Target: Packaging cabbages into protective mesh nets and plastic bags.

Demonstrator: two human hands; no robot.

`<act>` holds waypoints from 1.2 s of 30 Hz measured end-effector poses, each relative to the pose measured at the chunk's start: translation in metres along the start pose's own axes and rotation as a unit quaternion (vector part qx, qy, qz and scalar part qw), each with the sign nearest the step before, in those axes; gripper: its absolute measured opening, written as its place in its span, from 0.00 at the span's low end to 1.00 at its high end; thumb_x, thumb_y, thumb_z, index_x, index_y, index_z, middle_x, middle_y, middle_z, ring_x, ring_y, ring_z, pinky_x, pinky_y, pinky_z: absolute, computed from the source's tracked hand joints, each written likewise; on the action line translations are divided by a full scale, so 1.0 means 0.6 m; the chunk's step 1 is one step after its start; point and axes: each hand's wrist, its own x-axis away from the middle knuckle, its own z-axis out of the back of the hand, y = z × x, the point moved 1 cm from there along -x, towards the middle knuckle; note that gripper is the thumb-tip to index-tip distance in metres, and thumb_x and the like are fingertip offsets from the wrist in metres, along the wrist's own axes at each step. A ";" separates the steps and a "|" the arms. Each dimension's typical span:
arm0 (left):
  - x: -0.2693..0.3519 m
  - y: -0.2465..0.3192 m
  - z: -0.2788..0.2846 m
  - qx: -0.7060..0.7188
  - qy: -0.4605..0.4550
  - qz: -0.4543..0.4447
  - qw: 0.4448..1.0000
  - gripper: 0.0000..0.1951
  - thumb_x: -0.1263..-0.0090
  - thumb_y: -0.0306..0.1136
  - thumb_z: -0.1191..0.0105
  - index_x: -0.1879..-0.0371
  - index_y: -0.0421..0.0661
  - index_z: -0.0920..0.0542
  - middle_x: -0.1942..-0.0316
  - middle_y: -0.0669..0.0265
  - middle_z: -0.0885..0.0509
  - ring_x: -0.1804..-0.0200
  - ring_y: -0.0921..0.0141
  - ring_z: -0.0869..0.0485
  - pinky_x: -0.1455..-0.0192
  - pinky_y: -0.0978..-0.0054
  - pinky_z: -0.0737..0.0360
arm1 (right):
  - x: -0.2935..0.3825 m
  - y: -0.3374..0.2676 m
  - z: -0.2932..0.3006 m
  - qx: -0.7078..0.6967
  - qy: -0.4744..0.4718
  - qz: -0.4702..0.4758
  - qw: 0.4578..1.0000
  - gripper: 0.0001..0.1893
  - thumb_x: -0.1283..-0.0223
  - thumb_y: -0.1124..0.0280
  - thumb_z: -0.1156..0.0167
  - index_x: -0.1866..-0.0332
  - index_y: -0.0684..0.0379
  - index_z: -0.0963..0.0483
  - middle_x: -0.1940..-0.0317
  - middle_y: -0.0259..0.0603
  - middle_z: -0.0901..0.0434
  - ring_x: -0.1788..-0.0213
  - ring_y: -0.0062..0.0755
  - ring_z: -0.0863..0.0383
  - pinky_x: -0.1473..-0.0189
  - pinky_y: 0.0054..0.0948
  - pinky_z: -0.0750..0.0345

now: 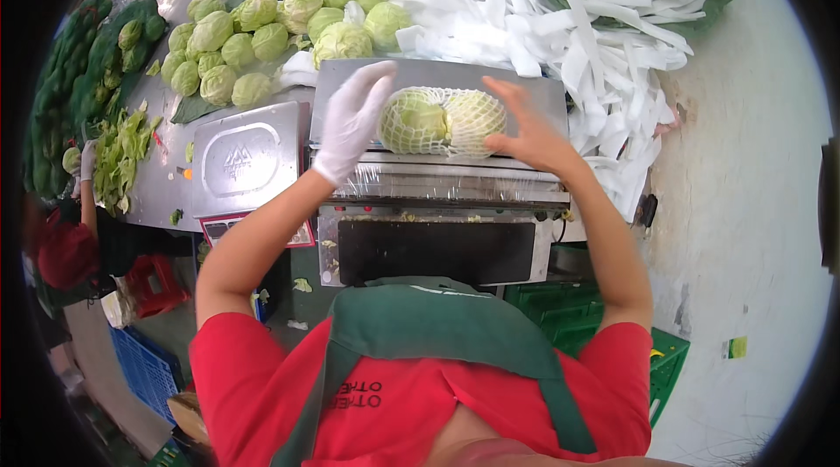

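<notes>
Two green cabbages in a white foam net (446,122) lie side by side on the metal top (551,89) of a film wrapping machine (433,181). My left hand (357,112) wears a white glove and stands upright at the left end of the net, fingers together and thumb apart. At the right end is my bare right hand (525,129), its fingers spread and its thumb over the edge of the right cabbage. Whether that thumb touches the net is hard to tell. Clear film is stretched along the machine's front.
A flat weighing scale (243,155) sits left of the machine. Loose cabbages (236,47) and white foam net sleeves (472,1) cover the table's back. At far left, a co-worker's gloved hand (88,158) is beside trimmed leaves (125,155) and green mesh sacks (56,99).
</notes>
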 end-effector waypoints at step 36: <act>-0.049 -0.103 0.031 -0.378 -0.276 -0.244 0.849 0.42 0.45 0.29 0.35 0.29 0.51 0.39 0.38 0.51 0.25 0.41 0.56 0.20 0.38 0.64 0.23 | -0.021 0.150 -0.046 0.060 0.013 0.148 0.987 0.45 0.48 0.72 0.29 0.25 0.54 0.48 0.33 0.52 0.33 0.37 0.54 0.27 0.44 0.37 0.21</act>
